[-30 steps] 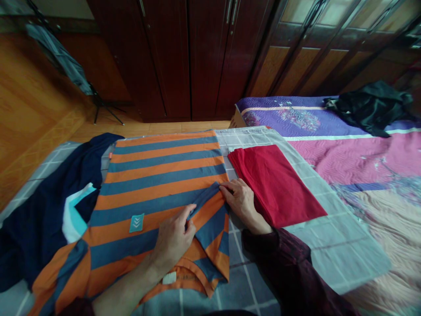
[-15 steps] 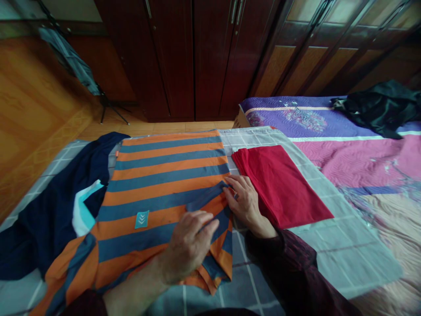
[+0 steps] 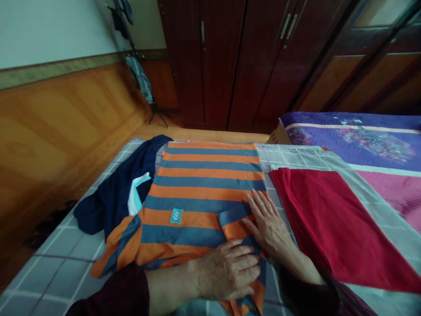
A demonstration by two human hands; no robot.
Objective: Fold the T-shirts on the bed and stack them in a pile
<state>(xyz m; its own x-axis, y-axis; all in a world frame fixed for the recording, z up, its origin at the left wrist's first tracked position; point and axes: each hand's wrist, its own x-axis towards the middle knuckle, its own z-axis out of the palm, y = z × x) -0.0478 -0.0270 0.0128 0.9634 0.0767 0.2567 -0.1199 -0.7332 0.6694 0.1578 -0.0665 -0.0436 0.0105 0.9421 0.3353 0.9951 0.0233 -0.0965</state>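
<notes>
An orange and grey-blue striped T-shirt (image 3: pixel 194 192) lies spread on the checked bedding, with a small turquoise patch on its front. Its right-hand sleeve (image 3: pixel 235 219) is folded inward over the body, while the left-hand sleeve sticks out to the side. My right hand (image 3: pixel 271 226) rests flat on the folded edge, fingers stretched out and holding nothing. Lower down, my left hand (image 3: pixel 228 270) lies palm down across the shirt near the folded part, its fingers extended and slightly apart. The cloth under both palms is hidden.
Right of the shirt lies a folded red cloth (image 3: pixel 338 224). A dark navy garment with a white and light-blue panel (image 3: pixel 112 193) is bunched at the left. Checked bedding (image 3: pixel 66 263) lies under everything. Beyond stand a dark wardrobe (image 3: pixel 217 79) and a clothes stand (image 3: pixel 140 79).
The view has turned left, so everything sits further right in it. My right hand has gone from fingering the sleeve's edge to lying flat. My left hand has come down onto the shirt.
</notes>
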